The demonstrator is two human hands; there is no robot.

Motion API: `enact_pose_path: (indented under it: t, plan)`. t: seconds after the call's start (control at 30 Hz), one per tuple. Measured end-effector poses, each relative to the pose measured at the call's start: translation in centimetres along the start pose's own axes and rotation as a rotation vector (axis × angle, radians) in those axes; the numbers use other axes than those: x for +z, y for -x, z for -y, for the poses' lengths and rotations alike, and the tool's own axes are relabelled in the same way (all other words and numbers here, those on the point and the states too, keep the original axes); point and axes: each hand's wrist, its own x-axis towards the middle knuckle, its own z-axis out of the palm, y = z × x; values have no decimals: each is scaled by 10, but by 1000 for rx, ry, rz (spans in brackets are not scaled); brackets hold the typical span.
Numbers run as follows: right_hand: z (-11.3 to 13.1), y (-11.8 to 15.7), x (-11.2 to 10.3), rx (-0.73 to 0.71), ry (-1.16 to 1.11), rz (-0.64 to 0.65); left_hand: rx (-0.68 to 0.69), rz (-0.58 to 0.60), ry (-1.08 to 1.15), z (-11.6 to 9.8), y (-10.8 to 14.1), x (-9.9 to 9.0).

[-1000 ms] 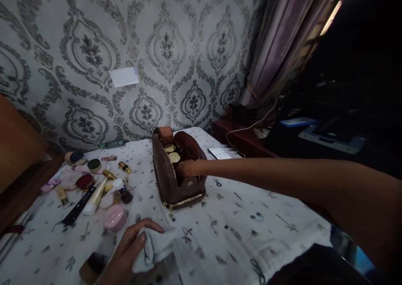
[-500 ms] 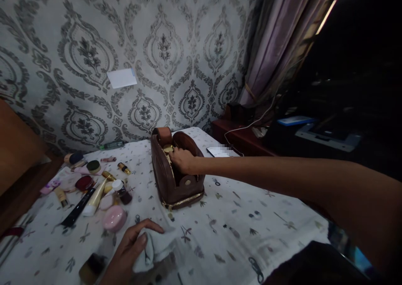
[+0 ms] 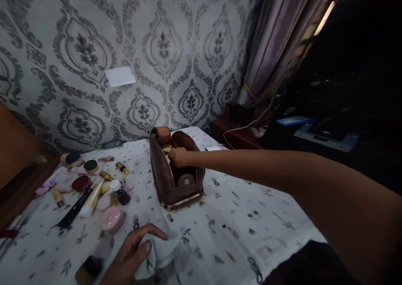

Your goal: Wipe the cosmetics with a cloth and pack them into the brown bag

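A brown leather toiletry bag (image 3: 163,184) stands unzipped on the patterned sheet. My right hand (image 3: 177,156) reaches down into it, with the fingers hidden inside. Close to those fingers a gold-coloured round lid (image 3: 167,148) shows in the bag. At the lower centre, my left hand (image 3: 133,251) is closed around a pale, crumpled cloth (image 3: 161,249), thumb on top and index finger stretched along it. A pink round jar (image 3: 112,219) sits just beyond the left hand. Beside that hand's wrist lies a dark-capped bottle (image 3: 89,270), blurred.
Several cosmetics are spread at the left, among them a black tube (image 3: 75,208), a cream tube (image 3: 91,199) and a white-capped bottle (image 3: 121,192). A green bottle (image 3: 109,144) lies by the wall. Behind my right arm are a phone (image 3: 215,148) and a white cable (image 3: 241,129).
My right hand has sunk slightly deeper into the bag, and its forearm has shifted up a little. The left hand still holds the cloth. The view has moved slightly.
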Motion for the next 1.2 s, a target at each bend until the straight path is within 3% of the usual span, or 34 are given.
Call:
enact_pose_path:
  t: [0.33, 0.8, 1.0, 1.2]
  plan:
    - [-4, -10, 0, 38, -3, 22, 22, 110, -114, 9, -2, -7]
    - [2, -2, -6, 5, 50, 9, 72, 134, -152, 1, -7, -1]
    - [0, 22, -37, -65, 115, -40, 60, 85, -106, -4, -7, -2]
    - [-18, 78, -56, -139, 264, -129, 6, 39, -67, -4, -8, -5]
